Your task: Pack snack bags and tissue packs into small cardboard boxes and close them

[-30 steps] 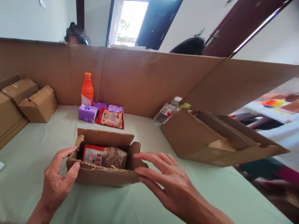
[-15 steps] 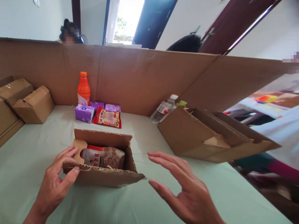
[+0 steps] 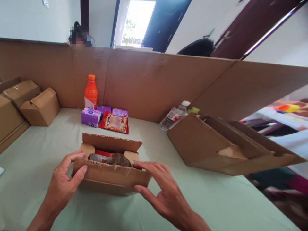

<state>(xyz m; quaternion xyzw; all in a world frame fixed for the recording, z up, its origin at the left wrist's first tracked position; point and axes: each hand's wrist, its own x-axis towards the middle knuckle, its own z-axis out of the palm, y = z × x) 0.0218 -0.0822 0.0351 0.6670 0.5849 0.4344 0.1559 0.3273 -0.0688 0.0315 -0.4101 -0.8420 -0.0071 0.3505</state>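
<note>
In front of me on the green cloth sits a small open cardboard box [image 3: 106, 184]. A red and silver snack bag [image 3: 109, 158] lies inside, partly covered by the raised front flap. My left hand [image 3: 64, 179] holds the box's left end, thumb against the front flap and fingers at the folded-in side flap. At the right end, my right hand [image 3: 161, 184] has its fingers on the other folded-in flap and its thumb on the front face. The back flap [image 3: 112, 142] stands up.
Behind the box are an orange bottle [image 3: 90, 93], purple packs [image 3: 91, 117] and a red snack packet [image 3: 115, 123]. A clear bottle [image 3: 173, 116] leans by a larger cardboard box [image 3: 192, 139]. More boxes [image 3: 40, 107] stand left; a cardboard wall [image 3: 149, 81] runs behind.
My right hand has moved left onto the box's right end, where a side flap is now folded in. The front flap has risen, hiding more of the snack bag. The view has shifted slightly.
</note>
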